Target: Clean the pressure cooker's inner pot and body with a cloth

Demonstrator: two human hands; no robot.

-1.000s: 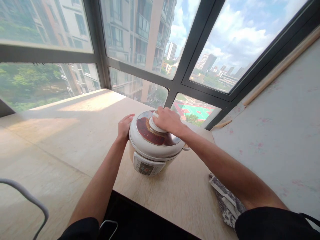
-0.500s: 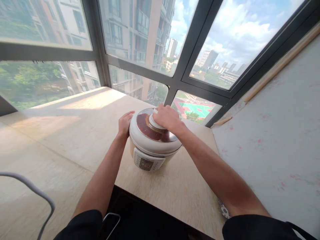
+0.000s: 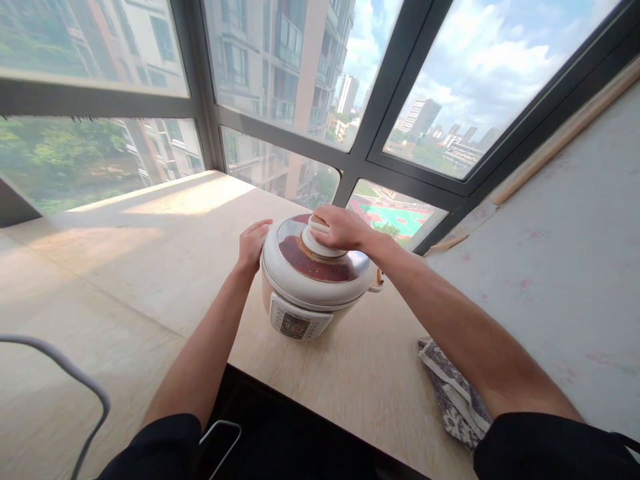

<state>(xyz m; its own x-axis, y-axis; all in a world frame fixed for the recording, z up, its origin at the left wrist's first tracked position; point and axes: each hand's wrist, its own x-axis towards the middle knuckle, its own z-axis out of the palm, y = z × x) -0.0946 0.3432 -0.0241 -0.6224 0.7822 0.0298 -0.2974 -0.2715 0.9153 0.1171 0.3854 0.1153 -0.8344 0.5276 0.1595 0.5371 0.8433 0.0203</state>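
A white round electric cooker [image 3: 300, 297] with a control panel on its front stands on the pale marbled counter [image 3: 200, 293]. Its lid [image 3: 320, 263] has a shiny metal top with reddish-brown reflections or marks. My right hand [image 3: 340, 228] is wrapped round the knob at the lid's centre. At the cooker's left side, my left hand [image 3: 254, 245] grips the side, its fingertips partly hidden behind the rim. A side handle [image 3: 377, 283] shows at the cooker's right.
A folded patterned cloth [image 3: 455, 400] lies at the right, beside my right forearm. At the lower left a grey cable [image 3: 70, 370] curves over the counter. Framed windows [image 3: 360, 160] rise behind, and a flowered wall [image 3: 545, 280] borders the right side.
My right hand has shifted slightly right with its grip on the knob, and the right forearm has swung outward. More of the cloth and the cooker's right handle now show.
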